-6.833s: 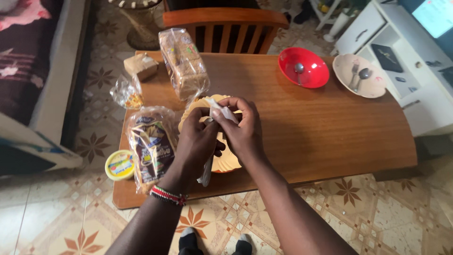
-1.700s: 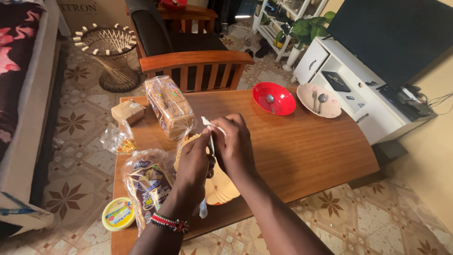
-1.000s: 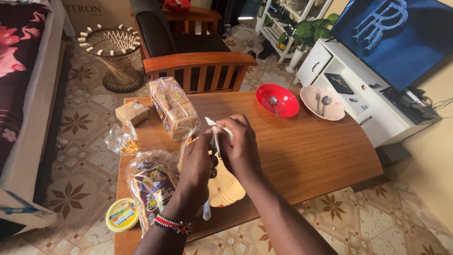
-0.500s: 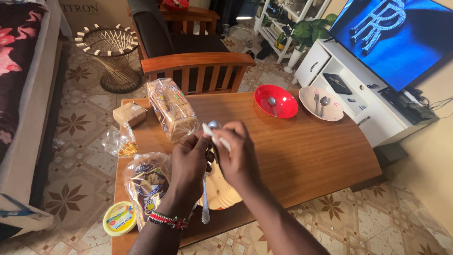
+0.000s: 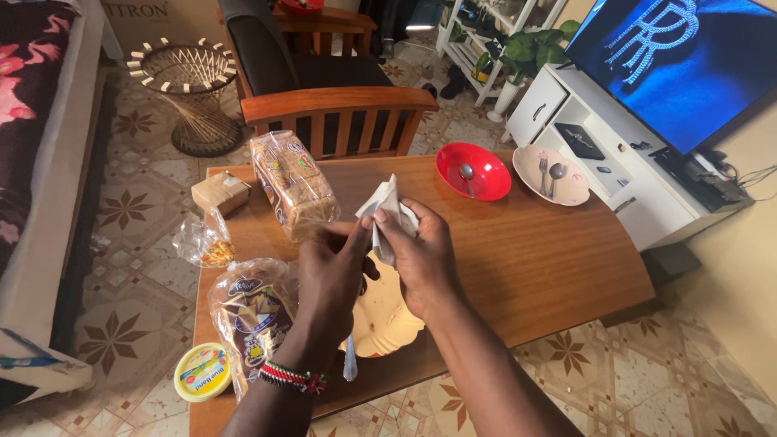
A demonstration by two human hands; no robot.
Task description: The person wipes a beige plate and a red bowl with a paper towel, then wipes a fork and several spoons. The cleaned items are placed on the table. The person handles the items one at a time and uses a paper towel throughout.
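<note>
Both hands are working together above the near edge of the wooden table (image 5: 526, 243). The left hand (image 5: 328, 279) is gripping a metal utensil (image 5: 350, 366), whose handle is hanging down below the palm toward the table edge; its upper end is hidden between the hands, so the kind of utensil cannot be told. The right hand (image 5: 421, 255) is pinching a crumpled white tissue (image 5: 385, 206) against that hidden upper end, the tissue sticking up above the fingers. The two hands are touching at the fingertips. Directly beneath them a pale orange scalloped plate (image 5: 388, 320) is lying on the table. To the left of the plate a dark-printed bag of bread (image 5: 252, 311) is lying flat, and a round yellow tub of spread (image 5: 201, 371) is sitting at the near left corner. A clear-wrapped brown loaf (image 5: 293, 182) is lying farther back, with a small brown paper parcel (image 5: 220, 192) and a crumpled clear bag (image 5: 204, 241) beside it. Well apart on the far right, a red bowl (image 5: 473, 171) is holding a spoon, and a beige plate (image 5: 554, 174) is holding a fork and spoon.
</note>
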